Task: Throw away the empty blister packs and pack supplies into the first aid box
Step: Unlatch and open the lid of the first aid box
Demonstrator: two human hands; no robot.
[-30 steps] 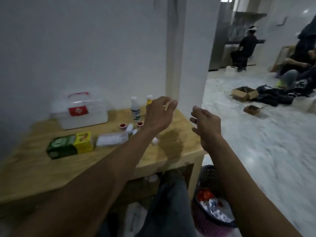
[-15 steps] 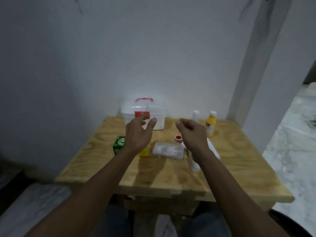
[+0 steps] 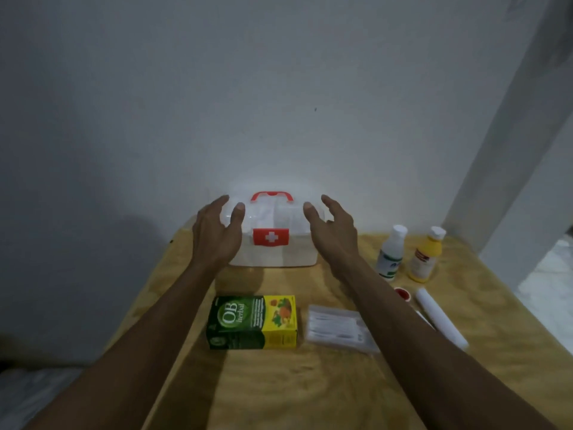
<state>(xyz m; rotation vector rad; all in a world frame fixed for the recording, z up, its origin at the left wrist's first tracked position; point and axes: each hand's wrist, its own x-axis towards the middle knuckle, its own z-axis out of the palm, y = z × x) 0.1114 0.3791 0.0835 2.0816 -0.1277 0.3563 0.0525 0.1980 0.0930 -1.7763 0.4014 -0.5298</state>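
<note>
Flanking boxy white plastic first aid box (image 3: 274, 243): spread-fingered left hand (image 3: 215, 232), right hand (image 3: 333, 231).

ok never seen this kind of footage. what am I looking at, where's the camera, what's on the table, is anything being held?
There is no machine here: a person works with bare hands, and one wide-angle camera on their head looks forward and down. The left hand and right hand are open, one at each side of the white first aid box with its red handle; neither holds anything. The box stands closed at the back of the wooden table. In front lie a green and yellow herbal box and a clear plastic pack. To the right stand a white bottle and a yellow bottle, with a white roll lying nearer.
</note>
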